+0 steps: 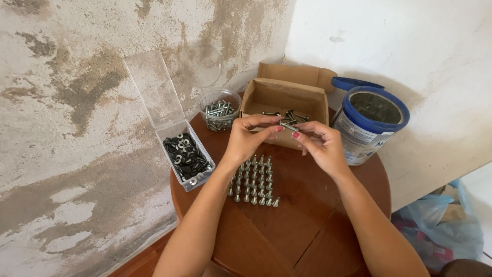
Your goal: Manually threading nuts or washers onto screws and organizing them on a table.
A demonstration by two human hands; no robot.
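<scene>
Head view, surface: a round wooden table stands in a corner between a stained wall and a white wall.
Head view, left hand: the left hand is raised over the middle of the table, its fingertips pinched on one end of a small metal bolt.
Head view, right hand: the right hand meets it from the other side, thumb and forefinger closed on the same bolt, so both hands grasp it together.
Head view, bolt position: the bolt is held in the air, just in front of the cardboard box, above the table's far half.
Head view, standing bolts: a block of bolts in rows stands upright on the table's middle, directly under the hands.
Head view, cardboard box: it sits at the table's far edge, open, with a few loose bolts inside.
Head view, round tub: a clear round tub of screws is at the far left edge, just beside the box.
Head view, hinged case: a clear plastic case with its lid up holds dark washers, overhanging the left edge.
Head view, tin: a blue-rimmed tin stands at the far right edge, its blue lid leaning behind it.
Head view, floor: a blue plastic bag lies on the floor to the right of the table.
</scene>
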